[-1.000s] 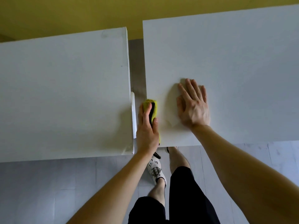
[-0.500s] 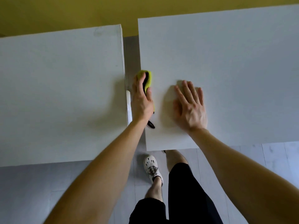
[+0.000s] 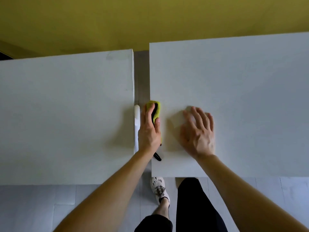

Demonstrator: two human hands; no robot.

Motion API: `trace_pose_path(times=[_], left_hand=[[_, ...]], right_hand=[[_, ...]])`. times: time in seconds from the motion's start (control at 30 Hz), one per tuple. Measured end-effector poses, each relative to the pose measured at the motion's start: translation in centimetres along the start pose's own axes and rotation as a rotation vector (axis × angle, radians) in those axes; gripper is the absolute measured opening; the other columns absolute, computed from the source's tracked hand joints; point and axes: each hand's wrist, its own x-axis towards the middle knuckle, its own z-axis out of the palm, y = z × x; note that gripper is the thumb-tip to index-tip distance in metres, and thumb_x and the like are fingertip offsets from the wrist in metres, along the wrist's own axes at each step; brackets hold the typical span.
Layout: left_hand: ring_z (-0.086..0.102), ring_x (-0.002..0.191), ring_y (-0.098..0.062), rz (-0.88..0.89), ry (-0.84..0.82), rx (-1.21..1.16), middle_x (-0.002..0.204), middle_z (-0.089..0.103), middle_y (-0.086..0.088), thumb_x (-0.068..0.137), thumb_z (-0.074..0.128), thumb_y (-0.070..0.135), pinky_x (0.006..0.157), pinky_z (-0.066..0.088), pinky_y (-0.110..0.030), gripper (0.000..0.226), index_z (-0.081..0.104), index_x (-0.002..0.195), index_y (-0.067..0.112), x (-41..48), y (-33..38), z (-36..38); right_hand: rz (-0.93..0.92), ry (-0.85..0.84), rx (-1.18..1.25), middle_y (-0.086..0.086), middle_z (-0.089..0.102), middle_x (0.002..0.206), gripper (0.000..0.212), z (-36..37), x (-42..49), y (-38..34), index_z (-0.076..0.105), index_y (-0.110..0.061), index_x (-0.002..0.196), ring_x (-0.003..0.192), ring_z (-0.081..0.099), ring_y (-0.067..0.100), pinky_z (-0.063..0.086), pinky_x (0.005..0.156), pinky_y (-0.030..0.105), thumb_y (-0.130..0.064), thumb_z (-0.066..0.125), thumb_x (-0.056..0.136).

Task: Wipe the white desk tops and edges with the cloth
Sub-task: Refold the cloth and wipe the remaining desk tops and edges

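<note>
1. Head view, looking down. Two white desks stood side by side with a narrow gap between them: left desk [image 3: 66, 114] at 9 o'clock, right desk [image 3: 234, 81] at 3 o'clock, yellow wall [image 3: 150, 19] at 12 o'clock.
2. The left hand [image 3: 149, 131] sat in the gap, with its fingers and thumb wrapped round the yellow-green cloth [image 3: 154, 109]. The cloth stuck out at the hand's 12 o'clock, against the right desk's left edge. A black loop [image 3: 157, 157] hung at the hand's 6 o'clock.
3. The right hand [image 3: 198, 131] lay at 3 o'clock from the left hand. It was open and gripped nothing, palm down on the right desk top with the fingers spread. It was slightly blurred.
4. A white rounded fitting [image 3: 136, 114] stood on the left desk's edge, just beside the left hand at its 9 o'clock.
5. Step in hand, as judged: wiping the right desk's side edge.
6. To do it well:
   - Fold the cloth over the corner so the top lip and side face are wiped together.
   - Press evenly.
   - Run the full length from 12 to 6 o'clock.
   - Brace the desk with the flat hand.
   - Mind the knuckles against the white fitting.
</note>
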Motion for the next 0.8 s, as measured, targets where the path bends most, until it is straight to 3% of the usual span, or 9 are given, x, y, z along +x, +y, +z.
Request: trace_pose_path(times=[0.07, 0.1, 0.13, 0.2, 0.27, 0.37, 0.5, 0.63, 0.8], left_hand=[[0.052, 0.133, -0.012, 0.015, 0.006, -0.008, 0.173, 0.036, 0.004, 0.114, 0.051, 0.023, 0.099, 0.051, -0.03, 0.05, 0.042, 0.163, 0.024, 1.8, 0.4, 0.1], [0.055, 0.131, -0.013, 0.011, 0.006, -0.007, 0.172, 0.038, 0.006, 0.114, 0.05, 0.025, 0.097, 0.052, -0.032, 0.049, 0.042, 0.163, 0.025, 3.2, 0.8, 0.3], [0.057, 0.128, -0.015, 0.003, 0.005, -0.001, 0.17, 0.039, 0.007, 0.114, 0.049, 0.029, 0.093, 0.052, -0.034, 0.049, 0.042, 0.162, 0.026, 4.8, 1.1, 0.4], [0.054, 0.126, -0.017, 0.017, 0.016, -0.004, 0.167, 0.043, 0.001, 0.111, 0.046, 0.034, 0.094, 0.05, -0.039, 0.052, 0.043, 0.161, 0.024, 8.9, 1.5, 0.9], [0.048, 0.13, -0.018, 0.043, 0.026, -0.013, 0.164, 0.045, -0.007, 0.108, 0.045, 0.033, 0.101, 0.048, -0.042, 0.055, 0.045, 0.161, 0.018, 13.8, 1.8, 1.5], [0.046, 0.134, -0.016, 0.031, 0.054, -0.018, 0.165, 0.043, -0.006, 0.106, 0.044, 0.03, 0.104, 0.042, -0.032, 0.055, 0.045, 0.161, 0.018, 19.8, 2.6, 2.4], [0.045, 0.128, -0.012, 0.015, 0.067, -0.022, 0.166, 0.043, -0.004, 0.112, 0.05, 0.018, 0.095, 0.036, -0.026, 0.049, 0.045, 0.161, 0.019, 21.7, 3.0, 2.8], [0.043, 0.13, -0.01, 0.03, 0.05, -0.02, 0.168, 0.04, -0.001, 0.113, 0.046, 0.025, 0.092, 0.031, -0.019, 0.05, 0.042, 0.163, 0.021, 21.1, 2.6, 2.6], [0.049, 0.142, -0.02, 0.049, 0.062, -0.04, 0.167, 0.043, -0.002, 0.107, 0.043, 0.036, 0.103, 0.034, -0.02, 0.057, 0.045, 0.162, 0.022, 16.9, 1.2, 2.6]], right_hand=[[-0.022, 0.043, -0.03, 0.017, 0.066, 0.125, 0.035, -0.2, 3.8, 0.5, 0.074, -0.013, 0.12, 0.119, 0.06, 0.042, 0.042, 0.108, 0.055, -0.038, 0.066, 0.097], [-0.021, 0.058, -0.047, 0.016, 0.064, 0.117, 0.032, -0.1, 6.3, 1.1, 0.073, -0.013, 0.113, 0.113, 0.06, 0.042, 0.043, 0.107, 0.056, -0.04, 0.065, 0.098], [-0.023, 0.044, -0.071, 0.017, 0.063, 0.121, 0.034, 0.0, 8.6, 1.8, 0.072, -0.013, 0.116, 0.12, 0.059, 0.043, 0.039, 0.113, 0.058, -0.041, 0.062, 0.1], [-0.051, -0.028, -0.097, 0.019, 0.055, 0.15, 0.047, 0.6, 11.6, 3.5, 0.065, -0.015, 0.139, 0.149, 0.045, 0.04, 0.022, 0.128, 0.064, -0.044, 0.058, 0.103], [-0.074, -0.06, -0.067, 0.018, 0.042, 0.168, 0.059, 1.4, 12.4, 4.6, 0.056, -0.017, 0.154, 0.163, 0.03, 0.035, 0.013, 0.132, 0.064, -0.047, 0.056, 0.103], [-0.087, -0.066, -0.048, 0.017, 0.037, 0.173, 0.065, 1.8, 12.3, 4.9, 0.055, -0.018, 0.157, 0.165, 0.025, 0.033, 0.012, 0.132, 0.064, -0.053, 0.053, 0.102], [-0.075, -0.087, -0.053, 0.014, 0.035, 0.174, 0.072, 1.6, 12.7, 4.9, 0.054, -0.023, 0.159, 0.166, 0.023, 0.03, 0.013, 0.131, 0.066, -0.068, 0.05, 0.103], [-0.106, -0.066, -0.059, 0.015, 0.035, 0.174, 0.079, 1.7, 12.7, 4.8, 0.05, -0.025, 0.162, 0.166, 0.024, 0.031, 0.013, 0.13, 0.066, -0.075, 0.051, 0.101], [-0.109, -0.062, -0.096, 0.014, 0.031, 0.176, 0.084, 1.9, 12.7, 5.0, 0.045, -0.026, 0.166, 0.166, 0.022, 0.032, 0.012, 0.131, 0.064, -0.078, 0.05, 0.1]])
